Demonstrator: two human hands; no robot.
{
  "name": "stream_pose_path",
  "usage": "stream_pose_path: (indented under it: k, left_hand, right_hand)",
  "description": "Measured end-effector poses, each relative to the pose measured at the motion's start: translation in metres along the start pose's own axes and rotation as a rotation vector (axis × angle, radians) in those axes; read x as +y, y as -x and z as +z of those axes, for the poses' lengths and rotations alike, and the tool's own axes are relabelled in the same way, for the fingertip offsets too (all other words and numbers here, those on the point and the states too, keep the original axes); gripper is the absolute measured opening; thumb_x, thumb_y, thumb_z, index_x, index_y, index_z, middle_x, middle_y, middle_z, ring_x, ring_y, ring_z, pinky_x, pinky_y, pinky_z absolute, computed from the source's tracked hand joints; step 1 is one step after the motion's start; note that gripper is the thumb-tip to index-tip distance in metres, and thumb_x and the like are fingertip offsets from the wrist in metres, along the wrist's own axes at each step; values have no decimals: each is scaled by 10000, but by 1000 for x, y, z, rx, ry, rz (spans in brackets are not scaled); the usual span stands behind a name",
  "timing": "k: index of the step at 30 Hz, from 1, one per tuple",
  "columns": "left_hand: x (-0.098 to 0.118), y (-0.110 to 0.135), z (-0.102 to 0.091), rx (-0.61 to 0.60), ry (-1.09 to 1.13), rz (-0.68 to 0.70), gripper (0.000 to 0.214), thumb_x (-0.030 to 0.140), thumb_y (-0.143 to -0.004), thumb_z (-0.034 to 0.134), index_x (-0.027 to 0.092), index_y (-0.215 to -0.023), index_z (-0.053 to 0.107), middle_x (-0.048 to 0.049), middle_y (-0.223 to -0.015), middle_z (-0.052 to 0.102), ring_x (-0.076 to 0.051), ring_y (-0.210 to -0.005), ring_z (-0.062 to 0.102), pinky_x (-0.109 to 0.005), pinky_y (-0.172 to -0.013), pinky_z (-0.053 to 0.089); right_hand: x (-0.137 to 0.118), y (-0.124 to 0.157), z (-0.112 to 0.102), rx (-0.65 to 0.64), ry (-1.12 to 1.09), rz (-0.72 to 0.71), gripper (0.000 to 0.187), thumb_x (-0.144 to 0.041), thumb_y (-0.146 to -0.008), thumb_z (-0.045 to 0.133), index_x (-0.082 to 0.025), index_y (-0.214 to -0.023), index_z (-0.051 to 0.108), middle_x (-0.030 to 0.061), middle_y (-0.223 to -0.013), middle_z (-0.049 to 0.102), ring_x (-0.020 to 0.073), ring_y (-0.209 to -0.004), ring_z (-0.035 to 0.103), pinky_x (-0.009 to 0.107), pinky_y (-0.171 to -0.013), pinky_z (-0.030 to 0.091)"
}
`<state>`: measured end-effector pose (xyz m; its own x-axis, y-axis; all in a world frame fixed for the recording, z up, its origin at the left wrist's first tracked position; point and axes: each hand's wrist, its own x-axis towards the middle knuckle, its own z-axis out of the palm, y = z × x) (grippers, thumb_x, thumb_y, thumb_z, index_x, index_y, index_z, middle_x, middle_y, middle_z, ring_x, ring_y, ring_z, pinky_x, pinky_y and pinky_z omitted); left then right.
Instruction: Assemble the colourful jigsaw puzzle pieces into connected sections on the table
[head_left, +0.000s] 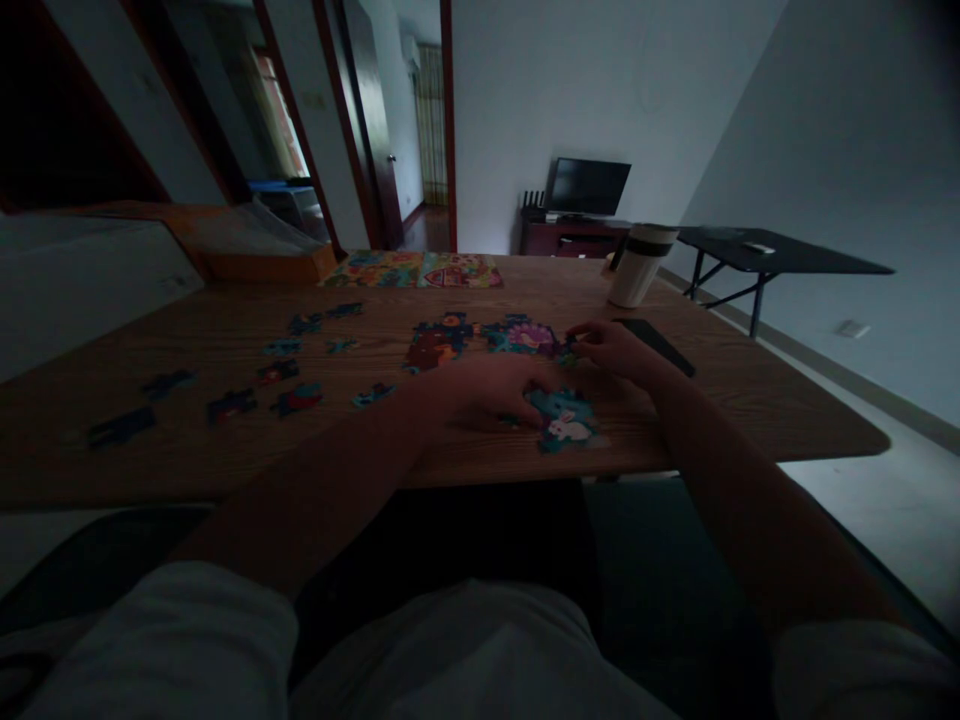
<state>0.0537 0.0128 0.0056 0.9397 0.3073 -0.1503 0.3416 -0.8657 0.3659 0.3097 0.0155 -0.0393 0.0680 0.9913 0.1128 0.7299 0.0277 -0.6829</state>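
The left hand (480, 392) lies palm down on the desk (720, 420), its fingers (525, 402) pressed together, with the tips touching the far left edge of an assembled jigsaw section (562, 420) showing a white rabbit. The right hand (615, 352) is curled, its fingers (581, 332) at the right end of a longer assembled section (480, 338) on the far side of the left hand. Its fingertips touch pieces there, though the dim light hides whether they pinch one.

That makes two assembled sections. To their left lie about ten loose puzzle pieces (300, 398), spread well apart; the exact count is hard to tell. At the far edge of the desk are two picture sheets (412, 270), side by side. To the far right stand one travel mug (639, 265) and, just right of the right hand, one dark phone (660, 347).
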Motion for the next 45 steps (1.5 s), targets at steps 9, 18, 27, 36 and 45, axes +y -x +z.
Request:
stream_pose_path:
  k: [9, 18, 27, 36, 45]
  left_hand:
    - [-39, 33, -45, 139, -124, -202, 612, 486, -848, 729, 232, -1394, 618, -63, -1263, 666, -220, -1049, 634, -285, -891, 462]
    - [-73, 66, -11, 147, -181, -274, 521, 480, -844, 725, 208, -1287, 678, -77, -1204, 653, -232, -1066, 610, -279, -903, 451]
    - [-74, 64, -2, 163, -236, -221, 422, 425, -940, 621, 223, -1306, 675, -80, -1193, 666, -227, -1046, 609, -286, -888, 447]
    - [-81, 61, 1, 185, -231, -195, 413, 437, -943, 609, 247, -1303, 679, -67, -1200, 670, -227, -1052, 603, -297, -905, 437]
    - [-79, 61, 0, 175, -214, -209, 418, 445, -945, 614, 229, -1297, 683, -87, -1211, 661, -233, -1058, 602, -305, -921, 441]
  right_hand:
    - [-4, 2, 1, -49, 15, 25, 267, -185, -926, 629, -167, -1184, 695, 106, -971, 728, 207, -829, 674, 314, -730, 520]
    - [-2, 3, 4, -46, -45, -16, 154, -163, -870, 651, -195, -1019, 671, 83, -903, 697, 194, -754, 636, 296, -633, 482]
    - [-5, 7, 8, -61, -91, -7, 170, -189, -895, 645, -199, -1065, 636, 75, -926, 701, 177, -744, 632, 277, -629, 477]
    - [1, 4, 20, -86, -127, -42, 174, -244, -901, 682, -210, -1066, 640, 79, -950, 714, 191, -773, 652, 309, -675, 503]
    - [-2, 4, 23, -54, -116, -57, 147, -262, -911, 673, -222, -1050, 648, 93, -1021, 717, 198, -803, 654, 307, -661, 514]
